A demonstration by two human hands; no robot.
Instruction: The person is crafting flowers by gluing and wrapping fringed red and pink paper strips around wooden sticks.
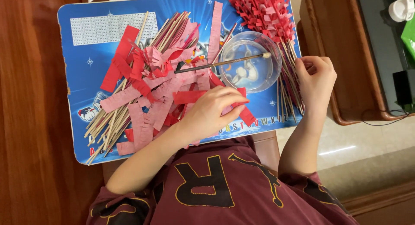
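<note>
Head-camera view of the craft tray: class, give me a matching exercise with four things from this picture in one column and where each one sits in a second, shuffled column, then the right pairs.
Things
1. brush
2. left hand
3. right hand
4. plain sticks

Places
A. on the fringed sticks beside the clear bowl
B. lying across the bowl's rim
C. on the heap of red and pink fringed paper strips
D. under the paper heap, poking out toward the blue tray's lower left corner

Pairs: 1-B, 2-C, 3-A, 4-D
</note>
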